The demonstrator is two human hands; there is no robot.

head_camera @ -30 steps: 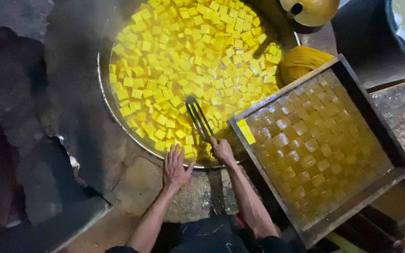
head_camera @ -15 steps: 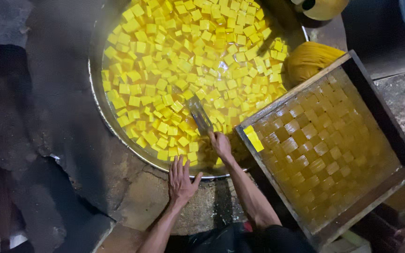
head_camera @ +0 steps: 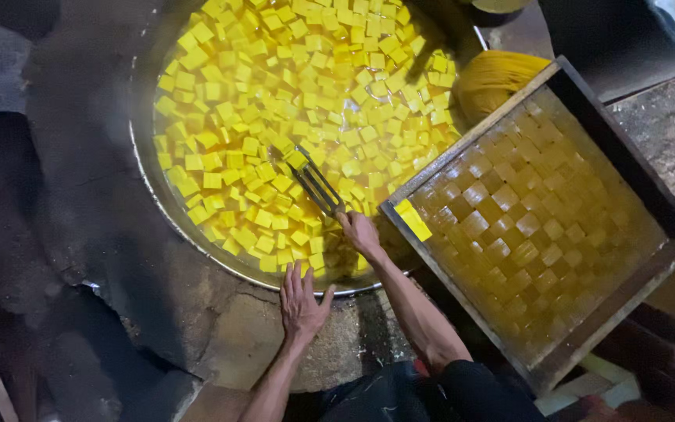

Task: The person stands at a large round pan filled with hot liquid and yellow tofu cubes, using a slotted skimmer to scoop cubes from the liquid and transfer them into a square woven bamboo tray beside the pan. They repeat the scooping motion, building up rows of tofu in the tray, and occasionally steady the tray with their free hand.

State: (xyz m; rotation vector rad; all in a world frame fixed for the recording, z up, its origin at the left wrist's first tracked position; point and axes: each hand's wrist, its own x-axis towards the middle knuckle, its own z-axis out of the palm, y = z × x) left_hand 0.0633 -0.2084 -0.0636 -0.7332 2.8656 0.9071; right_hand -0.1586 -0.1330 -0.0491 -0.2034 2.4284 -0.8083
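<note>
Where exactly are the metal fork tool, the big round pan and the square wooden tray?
Fork tool (head_camera: 312, 181), head view: on its metal prongs, above the yellow cubes.
Round pan (head_camera: 141, 168), head view: on its left metal rim.
Wooden tray (head_camera: 462, 141), head view: on its upper-left wooden wall.

Pan (head_camera: 144, 168): metal, shiny thin rim, inside wet and glossy with yellow liquid. Cubes (head_camera: 275, 94): smooth, matt-to-wet yellow. Slotted tool (head_camera: 314, 181): dull grey metal. Tray (head_camera: 666, 207): rough dark wood frame; blocks (head_camera: 533, 211) in it glossy, amber, wet sheen. Stove surround (head_camera: 236, 336): rough, matt, sooty masonry. Yellow bundle (head_camera: 494, 78): looks like cloth, matt.
</note>
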